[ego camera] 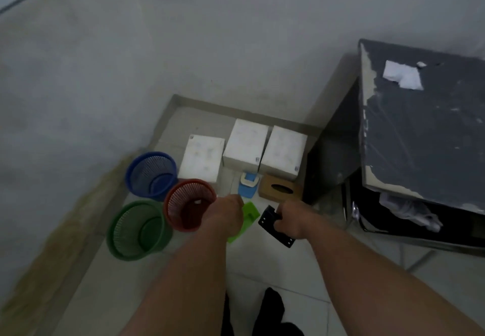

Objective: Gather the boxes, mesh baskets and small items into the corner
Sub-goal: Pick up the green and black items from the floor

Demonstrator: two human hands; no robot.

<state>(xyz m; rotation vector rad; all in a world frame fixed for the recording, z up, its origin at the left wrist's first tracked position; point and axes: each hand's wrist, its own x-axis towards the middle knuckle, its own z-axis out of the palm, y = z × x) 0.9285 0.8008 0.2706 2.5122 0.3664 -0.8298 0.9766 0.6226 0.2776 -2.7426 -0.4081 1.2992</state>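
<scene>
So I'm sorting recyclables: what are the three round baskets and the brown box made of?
Blue basket, red basket, green basket: apparently moulded plastic, with fine mesh walls and glossy rims. Brown box: matte, wood or cardboard; blur leaves it open.

Plastic mesh baskets [151, 175] – matt white card boxes [246, 145] – peeling, scuffed dark cabinet top [425, 136]

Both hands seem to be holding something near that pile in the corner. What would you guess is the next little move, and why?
Probably setting the black flat piece down on the bare floor in front of the brown tissue box. The right hand grips it just short of the group, while the white boxes and three baskets already sit in the corner. The left hand looks to be on the green piece, which is nearly placed.
</scene>
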